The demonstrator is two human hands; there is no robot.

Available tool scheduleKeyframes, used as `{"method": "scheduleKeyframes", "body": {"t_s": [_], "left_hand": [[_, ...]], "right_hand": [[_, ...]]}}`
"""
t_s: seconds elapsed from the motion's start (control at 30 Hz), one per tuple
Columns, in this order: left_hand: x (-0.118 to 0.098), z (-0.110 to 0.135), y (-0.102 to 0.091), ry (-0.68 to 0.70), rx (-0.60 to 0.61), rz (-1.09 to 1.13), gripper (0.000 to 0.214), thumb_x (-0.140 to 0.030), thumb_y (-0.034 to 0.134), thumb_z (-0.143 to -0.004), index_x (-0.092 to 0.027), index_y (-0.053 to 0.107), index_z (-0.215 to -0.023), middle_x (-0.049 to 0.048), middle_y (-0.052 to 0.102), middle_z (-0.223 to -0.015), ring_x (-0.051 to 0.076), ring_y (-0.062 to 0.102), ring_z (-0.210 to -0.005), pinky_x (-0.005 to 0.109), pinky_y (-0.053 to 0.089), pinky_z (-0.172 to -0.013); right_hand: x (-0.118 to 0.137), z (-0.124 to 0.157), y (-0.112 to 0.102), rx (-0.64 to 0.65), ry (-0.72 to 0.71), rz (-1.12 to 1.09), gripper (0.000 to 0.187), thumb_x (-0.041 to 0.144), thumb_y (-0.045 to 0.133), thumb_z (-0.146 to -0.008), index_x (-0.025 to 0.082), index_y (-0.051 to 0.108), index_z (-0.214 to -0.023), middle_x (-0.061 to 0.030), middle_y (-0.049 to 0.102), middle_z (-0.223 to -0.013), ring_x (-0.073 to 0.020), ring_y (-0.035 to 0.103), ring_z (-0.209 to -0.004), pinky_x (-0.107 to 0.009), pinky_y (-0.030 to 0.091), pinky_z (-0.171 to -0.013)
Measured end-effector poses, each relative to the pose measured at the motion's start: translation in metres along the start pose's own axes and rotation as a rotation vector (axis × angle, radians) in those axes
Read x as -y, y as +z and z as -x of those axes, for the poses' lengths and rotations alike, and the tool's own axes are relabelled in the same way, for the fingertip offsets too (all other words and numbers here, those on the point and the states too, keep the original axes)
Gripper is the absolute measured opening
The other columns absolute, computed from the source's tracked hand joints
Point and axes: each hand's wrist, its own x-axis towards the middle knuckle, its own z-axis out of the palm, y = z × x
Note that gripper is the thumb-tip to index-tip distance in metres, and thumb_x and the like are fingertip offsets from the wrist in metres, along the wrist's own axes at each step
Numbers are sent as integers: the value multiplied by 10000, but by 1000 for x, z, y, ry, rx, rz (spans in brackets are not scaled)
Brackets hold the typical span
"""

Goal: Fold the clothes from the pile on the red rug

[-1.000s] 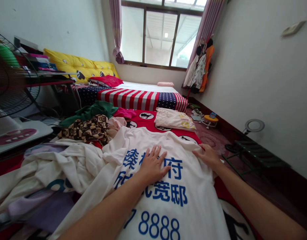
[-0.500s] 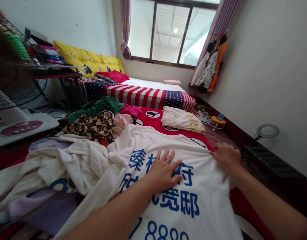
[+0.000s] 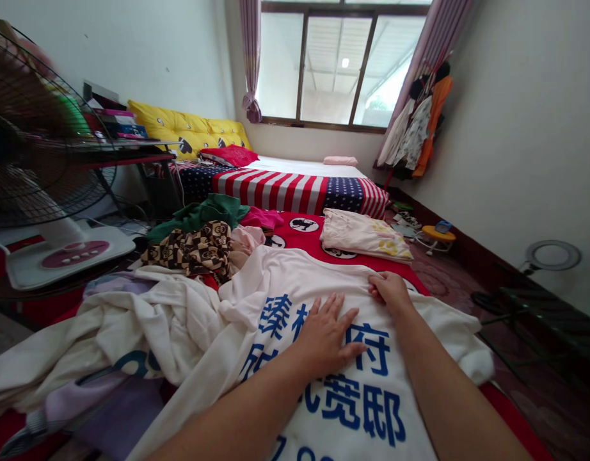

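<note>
Lying open and palm down, the left hand (image 3: 326,336) rests on the chest of a white T-shirt (image 3: 288,272), its spread fingers covering part of the blue lettering (image 3: 362,410). The right hand (image 3: 391,291) has its fingers closed on the shirt's fabric at the right end of the neckline, thumb and fingertips pinching it. The shirt is spread out directly in front of the person, collar pointing away, one sleeve reaching to the right beyond the right forearm.

Under it is a red cloth (image 3: 304,242) printed with round black-and-white pictures. Past the collar lies a folded pale garment (image 3: 357,234) with yellow marks. To the left, touching the shirt, is a rumpled off-white garment (image 3: 175,314), with lavender clothing (image 3: 125,410) partly beneath it. Farther along that side are a brown checked cloth (image 3: 194,250), a green garment (image 3: 213,210) and a bright pink piece (image 3: 263,219), heaped together.

At the far left stands a fan (image 3: 88,253). On the right are an orange-topped stool (image 3: 438,235) and a ring light (image 3: 554,255). Beyond, a bed (image 3: 276,191) with a striped and starred cover sits below the window (image 3: 338,77).
</note>
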Motion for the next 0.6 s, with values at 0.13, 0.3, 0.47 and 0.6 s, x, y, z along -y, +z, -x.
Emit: {"method": "scheduleKeyframes", "body": {"t_s": [0.13, 0.3, 0.47, 0.6], "left_hand": [[9, -8, -5, -195, -320, 269, 435, -332, 509, -890, -197, 511, -1303, 124, 430, -1438, 243, 377, -1350, 421, 338, -1115], [31, -19, -32, -374, -649, 547, 398, -182, 525, -837, -195, 505, -1235, 125, 475, -1341, 242, 549, -1165, 329, 573, -810], [63, -51, -74, -613, -670, 779, 540, -158, 492, -850, -208, 317, -1359, 169, 331, -1443, 148, 682, -863, 234, 584, -625], [95, -76, -87, -803, -491, 573, 719, -96, 552, -777, -188, 237, -1416, 185, 470, -1321, 101, 678, -667, 207, 549, -560]], "right_hand": [[-2, 8, -5, -41, -7, -188, 65, 164, 592, -746, 179, 532, -727, 16, 617, -513, -88, 530, -370, -165, 418, -342], [-2, 8, -4, -61, -7, -305, 110, 137, 608, -747, 188, 511, -740, 27, 604, -474, -96, 533, -346, -163, 414, -314], [-3, 7, -3, -59, -11, -361, 106, 110, 595, -751, 178, 515, -742, 30, 599, -449, -93, 535, -335, -151, 411, -302], [-4, 6, -4, -41, 8, -396, 113, 88, 604, -736, 166, 524, -720, 16, 612, -458, -92, 548, -341, -135, 403, -296]]}}
